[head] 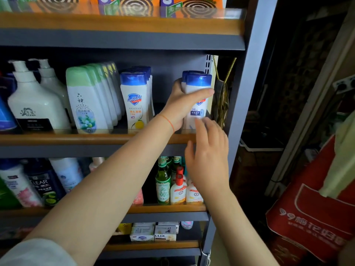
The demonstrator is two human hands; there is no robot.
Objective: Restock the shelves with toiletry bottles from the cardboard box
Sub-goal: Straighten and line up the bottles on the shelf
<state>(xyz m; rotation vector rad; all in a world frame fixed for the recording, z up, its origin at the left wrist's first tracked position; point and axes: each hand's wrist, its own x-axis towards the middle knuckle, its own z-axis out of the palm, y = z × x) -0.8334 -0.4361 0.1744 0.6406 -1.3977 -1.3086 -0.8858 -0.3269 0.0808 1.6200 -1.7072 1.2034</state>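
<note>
left hand (181, 104) around upright bottle (197, 98)

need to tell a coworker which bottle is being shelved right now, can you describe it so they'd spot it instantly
Find the middle shelf with the wooden front lip, and follow it to its far right end beside the grey upright. The white blue-capped bottle there is the front one of a short row, gripped by the left hand. Unlike the same-brand bottles further left, no lemon shows on its label.
</note>
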